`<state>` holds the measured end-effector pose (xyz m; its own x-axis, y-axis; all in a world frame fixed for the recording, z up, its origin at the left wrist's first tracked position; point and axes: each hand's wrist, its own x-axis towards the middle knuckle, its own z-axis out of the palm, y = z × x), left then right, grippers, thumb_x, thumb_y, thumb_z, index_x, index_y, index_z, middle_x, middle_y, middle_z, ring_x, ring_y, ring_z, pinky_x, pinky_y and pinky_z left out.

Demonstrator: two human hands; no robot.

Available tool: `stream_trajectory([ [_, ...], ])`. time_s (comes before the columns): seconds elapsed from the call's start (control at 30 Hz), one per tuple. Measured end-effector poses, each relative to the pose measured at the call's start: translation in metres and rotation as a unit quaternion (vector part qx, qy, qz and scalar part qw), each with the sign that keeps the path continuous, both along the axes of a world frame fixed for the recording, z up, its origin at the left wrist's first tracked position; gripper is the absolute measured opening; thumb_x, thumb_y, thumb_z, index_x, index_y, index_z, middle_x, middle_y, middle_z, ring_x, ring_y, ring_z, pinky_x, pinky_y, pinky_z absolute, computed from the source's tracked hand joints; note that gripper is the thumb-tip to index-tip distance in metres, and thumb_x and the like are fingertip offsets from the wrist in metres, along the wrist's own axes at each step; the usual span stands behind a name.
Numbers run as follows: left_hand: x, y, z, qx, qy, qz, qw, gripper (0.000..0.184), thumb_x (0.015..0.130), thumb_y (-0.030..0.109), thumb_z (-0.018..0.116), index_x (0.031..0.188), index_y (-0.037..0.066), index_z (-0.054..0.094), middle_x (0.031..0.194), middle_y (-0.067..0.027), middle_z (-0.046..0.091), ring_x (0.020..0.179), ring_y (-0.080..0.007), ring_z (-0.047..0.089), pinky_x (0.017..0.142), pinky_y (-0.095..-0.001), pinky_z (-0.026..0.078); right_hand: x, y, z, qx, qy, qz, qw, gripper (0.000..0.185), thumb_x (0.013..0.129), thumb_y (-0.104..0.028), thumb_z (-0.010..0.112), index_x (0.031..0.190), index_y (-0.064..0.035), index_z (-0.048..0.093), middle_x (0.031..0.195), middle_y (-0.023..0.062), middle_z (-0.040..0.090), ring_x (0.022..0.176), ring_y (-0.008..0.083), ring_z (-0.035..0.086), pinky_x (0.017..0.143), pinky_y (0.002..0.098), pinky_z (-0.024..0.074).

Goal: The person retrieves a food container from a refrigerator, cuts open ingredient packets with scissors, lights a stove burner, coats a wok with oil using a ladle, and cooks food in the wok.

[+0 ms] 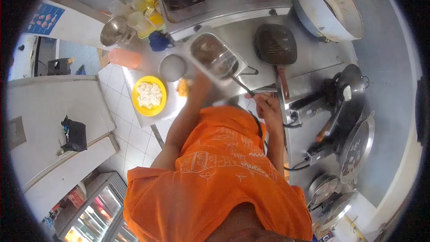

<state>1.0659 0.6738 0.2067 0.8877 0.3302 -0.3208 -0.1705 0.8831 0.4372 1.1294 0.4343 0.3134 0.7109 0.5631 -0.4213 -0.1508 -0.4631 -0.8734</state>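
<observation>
A: What could be spilled here?

B: The brown food (207,48) could be. It is kept in a metal tub (240,63) in the upper middle of the frame. If the rim is pressed too hard by the long-handled tool (243,85), the tub could be tipped, and a mess could be made on the counter (173,100).

A: Is the tub being held?

B: That cannot be told. The left hand (200,86) is seen as a blur by the low edge of the tub. If the tub is not held well, it could be slid about by the tool. The tool's handle is wrapped by the fingers of the right hand (267,104), right of the middle.

A: Could anything else be bumped?

B: The yellow plate (163,103), left of the middle, is set near the counter's end. If it is knocked by the left arm (190,112), the white rice (149,95) could be dropped on the floor (132,130). The brown handle (283,84) of the square pan (274,47) could be hit by the right hand, too.

A: How is the tub made?

B: It is shiny, grey and box-shaped, with a flat rim. Dark, wet-looking food is seen inside. The tool's far end is hidden there.
</observation>
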Motion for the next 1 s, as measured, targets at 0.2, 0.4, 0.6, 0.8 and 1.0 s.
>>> stream_trajectory([
  [0.2,0.037,0.007,-0.011,-0.023,-0.022,-0.030,0.999,0.055,0.095,0.047,0.037,0.123,0.003,0.053,0.113,-0.0171,0.060,0.100,-0.0312,0.062,0.086,-0.0487,0.053,0.016,-0.001,0.004,0.142,0.108,-0.041,0.983,0.050,0.094,-0.044,0.050,0.126,-0.0057,0.057,0.089,0.0051,0.066,0.074,0.0114,0.061,0.059,0.0222,0.0440],
  [0.4,0.063,0.003,-0.013,0.051,0.031,-0.094,0.994,0.054,0.095,0.046,0.037,0.124,0.002,0.052,0.113,-0.0178,0.060,0.101,-0.0309,0.062,0.087,-0.0486,0.053,0.037,0.027,-0.051,0.130,0.135,-0.082,0.979,0.040,0.093,-0.030,0.055,0.127,-0.0105,0.050,0.105,0.0065,0.062,0.093,0.0129,0.059,0.073,0.0274,0.0490],
  [0.6,0.095,0.011,-0.054,0.093,-0.033,-0.106,0.990,0.042,0.098,0.035,0.037,0.123,0.004,0.051,0.109,-0.0156,0.060,0.100,-0.0276,0.062,0.082,-0.0402,0.056,0.061,0.041,-0.090,0.157,0.112,-0.127,0.973,0.023,0.085,-0.008,0.062,0.107,-0.0016,0.057,0.090,0.0070,0.059,0.081,0.0142,0.059,0.064,0.0286,0.0515],
  [0.8,0.079,0.037,-0.056,0.096,0.191,-0.082,0.974,0.065,0.096,0.053,0.034,0.139,0.005,0.037,0.134,-0.0153,0.049,0.120,-0.0265,0.050,0.102,-0.0475,0.038,0.114,0.089,-0.136,0.077,-0.005,-0.058,0.995,0.014,0.083,-0.013,0.064,0.089,-0.0005,0.063,0.070,0.0035,0.060,0.062,0.0114,0.055,0.056,0.0277,0.0461],
  [1.0,-0.023,0.056,-0.078,0.194,0.154,-0.038,0.968,0.047,0.099,0.036,0.042,0.133,0.004,0.045,0.124,-0.0123,0.056,0.108,-0.0202,0.057,0.091,-0.0321,0.046,0.138,0.139,-0.199,-0.007,-0.056,-0.153,0.987,0.024,0.083,-0.022,0.065,0.079,0.0018,0.066,0.069,0.0084,0.064,0.060,0.0166,0.058,0.057,0.0302,0.0465],
])
